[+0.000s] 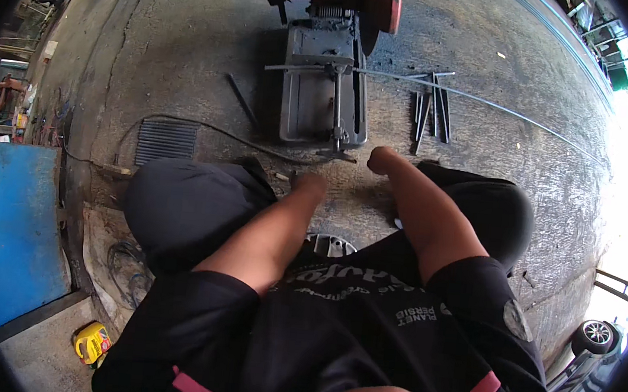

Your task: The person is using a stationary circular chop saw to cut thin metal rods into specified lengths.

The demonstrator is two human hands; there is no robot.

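My left hand (309, 185) is low over the floor between my knees, its fingers curled and mostly hidden; a short tan stub (281, 177) shows just left of it. My right hand (381, 160) is closed like a fist, right of the vise's crank handle (338, 155), with a small gap between them. Anything inside it is hidden. Ahead stands a cut-off saw with an orange-red guard (381, 6) and a grey base (307, 118). A long thin metal bar (479, 99) lies across its vise (339, 97) and runs far right.
Several cut metal pieces (433, 109) lie right of the saw. On the left are a row of short bars (167, 143), a loose bar (243, 100) and a dark cable (238, 139). A blue panel (13, 222) and a yellow jug (92, 342) stand farther left.
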